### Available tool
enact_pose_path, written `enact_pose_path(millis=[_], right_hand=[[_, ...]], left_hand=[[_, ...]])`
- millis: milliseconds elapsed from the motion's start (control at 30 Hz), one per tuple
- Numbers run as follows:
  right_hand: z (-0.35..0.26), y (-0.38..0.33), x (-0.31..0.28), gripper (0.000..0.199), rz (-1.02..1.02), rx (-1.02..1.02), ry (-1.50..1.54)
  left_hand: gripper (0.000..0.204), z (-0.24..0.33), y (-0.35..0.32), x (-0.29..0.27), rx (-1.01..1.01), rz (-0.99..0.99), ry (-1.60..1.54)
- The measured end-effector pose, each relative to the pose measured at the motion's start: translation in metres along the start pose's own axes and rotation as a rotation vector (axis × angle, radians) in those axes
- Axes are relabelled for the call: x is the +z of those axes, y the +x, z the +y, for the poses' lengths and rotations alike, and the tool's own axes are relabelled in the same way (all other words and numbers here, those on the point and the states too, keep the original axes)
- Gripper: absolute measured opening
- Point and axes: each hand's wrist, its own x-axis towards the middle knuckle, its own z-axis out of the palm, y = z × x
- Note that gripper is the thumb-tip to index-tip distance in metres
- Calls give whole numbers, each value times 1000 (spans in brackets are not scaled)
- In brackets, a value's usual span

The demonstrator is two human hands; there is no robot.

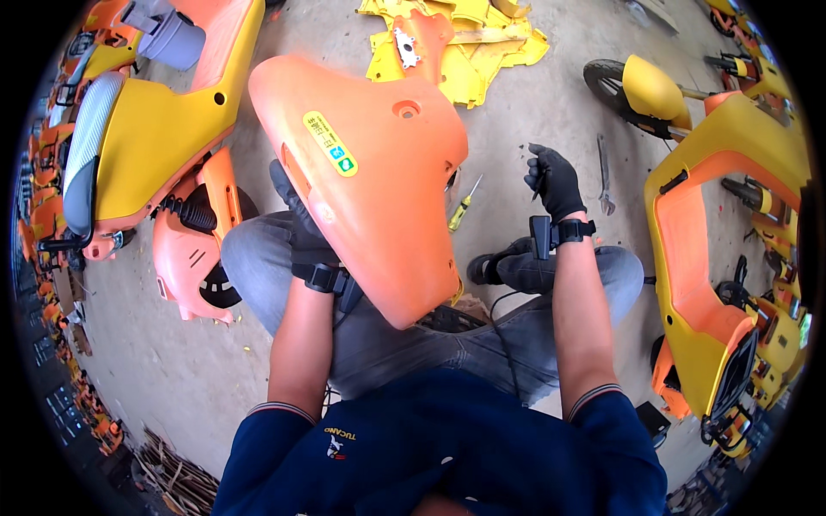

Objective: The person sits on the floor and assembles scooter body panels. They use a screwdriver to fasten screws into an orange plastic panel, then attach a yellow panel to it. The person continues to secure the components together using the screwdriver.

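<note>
A large orange plastic scooter body panel (379, 172), with a yellow-green sticker and a round recessed hole, is tilted over my lap. My left hand (297, 211), in a black glove, grips its left edge; the fingers partly disappear behind it. Apart from the panel, to its right, my right hand (556, 179) is raised in a black glove with fingers curled together. Whatever it may hold is too small to make out. Between the panel and that hand, a screwdriver (465, 205) with a yellow-green handle lies on the floor.
A wrench (605, 176) lies right of my right hand. Yellow plastic panels (482, 52) are piled ahead, under a smaller orange piece (423, 43). Yellow-orange scooters flank me, one at left (155, 155) with a grey bucket (175, 43), another at right (740, 146). Sticks (176, 473) lie lower left.
</note>
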Motion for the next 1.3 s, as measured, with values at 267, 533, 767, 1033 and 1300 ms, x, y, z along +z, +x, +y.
enact_pose_path(millis=[267, 533, 767, 1033, 1300], right_hand=[[150, 63, -131, 27, 120, -155, -1067], [131, 99, -115, 30, 77, -248, -1629], [165, 184, -146, 15, 252, -151, -922], [167, 232, -117, 23, 401, -23, -1227], [171, 255, -91, 30, 370, 50, -1361]], left_hand=[[81, -14, -1, -25, -113, 88, -33], [79, -17, -9, -39, -166, 170, -30], [77, -23, -9, -51, -207, 247, -56], [75, -44, 12, -57, -286, 323, -76], [74, -58, 39, -61, -332, 366, -80]])
